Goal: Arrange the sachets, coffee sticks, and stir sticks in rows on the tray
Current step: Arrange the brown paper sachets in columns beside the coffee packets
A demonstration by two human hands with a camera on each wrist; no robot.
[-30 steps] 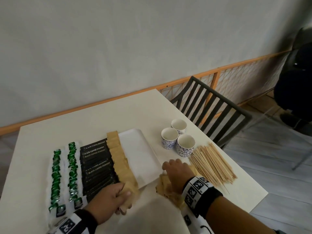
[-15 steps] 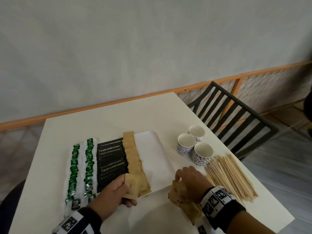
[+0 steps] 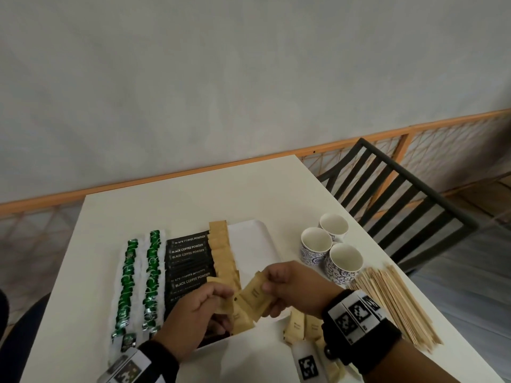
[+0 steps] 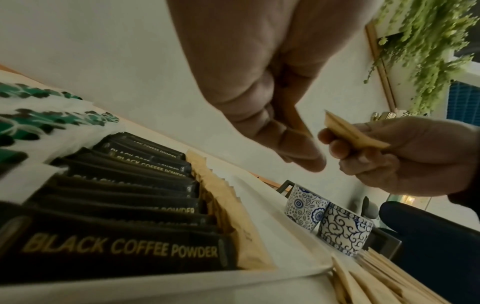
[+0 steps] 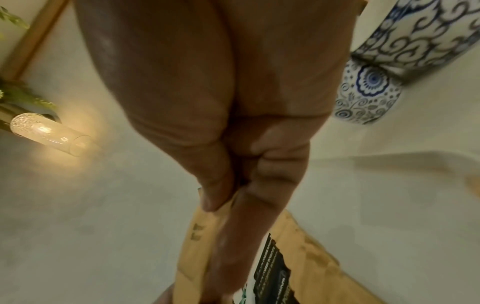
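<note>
White table (image 3: 143,205), items left to right. Two rows of green-and-white sachets (image 3: 139,283), overlapped, on the left part of the tray. Beside them, one row of black coffee sticks (image 3: 189,252) lettered BLACK COFFEE POWDER. Next, one row of brown paper sachets (image 3: 221,244) running along the black row's right edge. White tray (image 3: 250,239): right portion bare.

Left hand (image 3: 193,322), above the tray's near end: fingers curled, pinching a brown sachet (image 4: 294,117) between thumb and fingertips. Right hand (image 3: 298,291), just beside the left and raised off the table: thumb and fingers gripping another brown sachet (image 3: 255,295), tilted, its near corner close to the left hand's fingertips.

Loose brown sachets (image 3: 301,326) in a heap on the table under the right wrist, off the tray. Three blue-patterned white cups (image 3: 331,250), upright, touching, right of the tray. Wooden stir sticks (image 3: 395,302), a flat bundle on the table near its right edge, beside the cups. Dark slatted chair (image 3: 401,194) beyond.
</note>
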